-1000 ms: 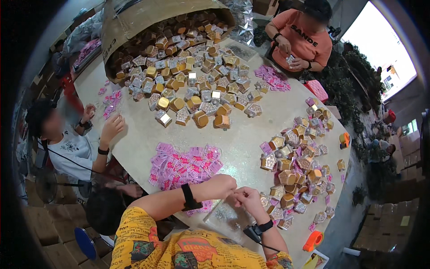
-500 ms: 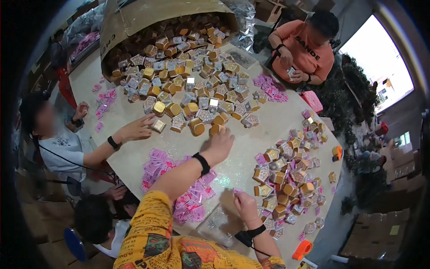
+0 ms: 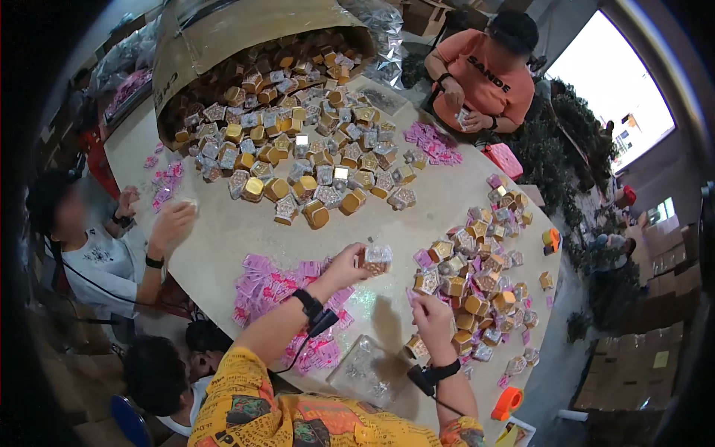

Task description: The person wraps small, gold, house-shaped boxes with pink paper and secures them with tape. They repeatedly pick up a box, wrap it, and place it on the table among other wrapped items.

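Over the middle of the table my left hand (image 3: 345, 268) is closed around a small house-shaped box (image 3: 377, 258), gold and silver with a pale top. Just right of it, my right hand (image 3: 433, 319) pinches what looks like a small pink card (image 3: 412, 296); most of it is hidden by the fingers. Pink printed cards (image 3: 272, 287) lie in a heap beneath and beside my left forearm. Close to my right hand spreads a pile of similar gold and silver boxes mixed with pink cards (image 3: 477, 298).
A big cardboard carton (image 3: 261, 33) on its side spills many boxes (image 3: 298, 153) across the far table. A clear tray of small silvery pieces (image 3: 369, 370) lies near me. Orange tape dispensers (image 3: 508, 402) sit at the right edge. Co-workers sit left and far right.
My left hand has come back from the far boxes, bringing one box with it. My right hand has moved up and right. The left co-worker's hand has drawn back toward their side.
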Demonstrator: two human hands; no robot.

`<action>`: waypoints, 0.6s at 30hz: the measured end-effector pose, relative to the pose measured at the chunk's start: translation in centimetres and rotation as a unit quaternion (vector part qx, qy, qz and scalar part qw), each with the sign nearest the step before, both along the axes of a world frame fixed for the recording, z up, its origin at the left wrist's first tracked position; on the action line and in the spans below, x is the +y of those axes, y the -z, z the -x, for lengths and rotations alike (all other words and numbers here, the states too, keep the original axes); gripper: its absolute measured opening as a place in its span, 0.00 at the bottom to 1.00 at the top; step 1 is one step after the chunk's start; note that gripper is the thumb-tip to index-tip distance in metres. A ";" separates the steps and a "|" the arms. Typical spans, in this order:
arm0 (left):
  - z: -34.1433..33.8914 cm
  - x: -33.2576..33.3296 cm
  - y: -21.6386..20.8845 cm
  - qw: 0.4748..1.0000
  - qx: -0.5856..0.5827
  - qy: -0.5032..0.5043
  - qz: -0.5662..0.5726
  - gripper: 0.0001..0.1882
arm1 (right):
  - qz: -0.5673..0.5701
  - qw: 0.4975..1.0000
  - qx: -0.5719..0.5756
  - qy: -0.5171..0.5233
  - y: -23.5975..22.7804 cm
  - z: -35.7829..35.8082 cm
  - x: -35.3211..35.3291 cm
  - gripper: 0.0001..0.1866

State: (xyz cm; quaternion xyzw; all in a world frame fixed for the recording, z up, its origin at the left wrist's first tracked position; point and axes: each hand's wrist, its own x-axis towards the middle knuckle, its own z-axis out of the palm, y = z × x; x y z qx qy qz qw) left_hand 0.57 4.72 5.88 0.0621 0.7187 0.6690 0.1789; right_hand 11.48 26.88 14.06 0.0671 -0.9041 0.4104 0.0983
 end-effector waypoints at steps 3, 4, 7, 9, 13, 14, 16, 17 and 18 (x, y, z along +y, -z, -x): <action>-4.5 -0.7 1.0 0.989 0.040 0.003 -0.141 0.23 | -0.044 0.994 0.072 -0.070 -3.0 1.2 -1.3 0.03; -5.6 -0.8 0.5 0.989 0.043 0.004 -0.145 0.23 | -0.056 0.989 0.100 -0.089 -4.0 1.3 -1.8 0.04; -8.1 -1.1 -2.7 0.987 0.039 -0.002 -0.158 0.23 | -0.086 0.980 0.125 -0.132 -5.4 0.3 -2.7 0.04; -9.3 -1.3 -3.8 0.984 0.054 -0.022 -0.167 0.23 | -0.098 0.972 0.149 -0.154 -6.3 -0.2 -3.4 0.04; -10.5 -1.8 -3.0 0.984 0.130 -0.045 -0.115 0.22 | -0.137 0.964 0.151 -0.168 -6.1 -1.8 -3.9 0.03; -10.7 -1.9 -3.4 0.982 0.152 -0.051 -0.099 0.22 | -0.142 0.963 0.157 -0.168 -6.2 -2.0 -4.0 0.04; -11.1 -2.1 -4.4 0.976 0.197 -0.061 -0.068 0.21 | -0.144 0.960 0.168 -0.171 -6.3 -2.4 -4.2 0.04; -11.4 -2.2 -4.9 0.973 0.217 -0.061 -0.043 0.21 | -0.142 0.959 0.172 -0.174 -6.4 -2.6 -4.3 0.04; -11.6 -2.3 -5.5 0.970 0.236 -0.061 -0.019 0.21 | -0.140 0.958 0.177 -0.178 -6.5 -2.8 -4.3 0.04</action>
